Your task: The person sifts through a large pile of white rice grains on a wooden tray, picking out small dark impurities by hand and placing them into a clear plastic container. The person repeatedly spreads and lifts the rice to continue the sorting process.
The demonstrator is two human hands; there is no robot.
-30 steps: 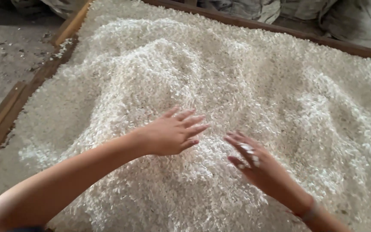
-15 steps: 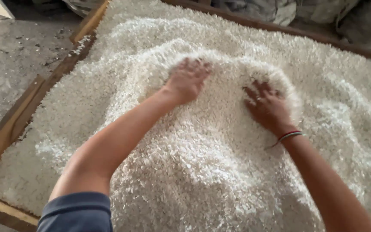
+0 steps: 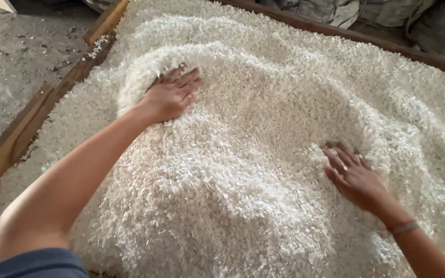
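Note:
A big heap of small white flakes [image 3: 263,154] fills a shallow wooden-framed tray [image 3: 21,139]. My left hand [image 3: 171,95] lies flat on the upper left slope of the heap, fingers spread and pressing into the flakes. My right hand [image 3: 354,175] rests palm down on the right side of the mound, fingers apart, with flakes stuck to them. A thin band circles my right wrist [image 3: 404,226]. Neither hand holds anything.
The tray's wooden rim runs along the left side and across the far edge [image 3: 366,38]. Bare concrete floor [image 3: 21,56] lies to the left. Grey sacks [image 3: 346,10] sit behind the far rim.
My hands have moved apart: the left slid toward the left rim, the right pulled back toward me and to the right. The flakes between them are pushed into a wider mound.

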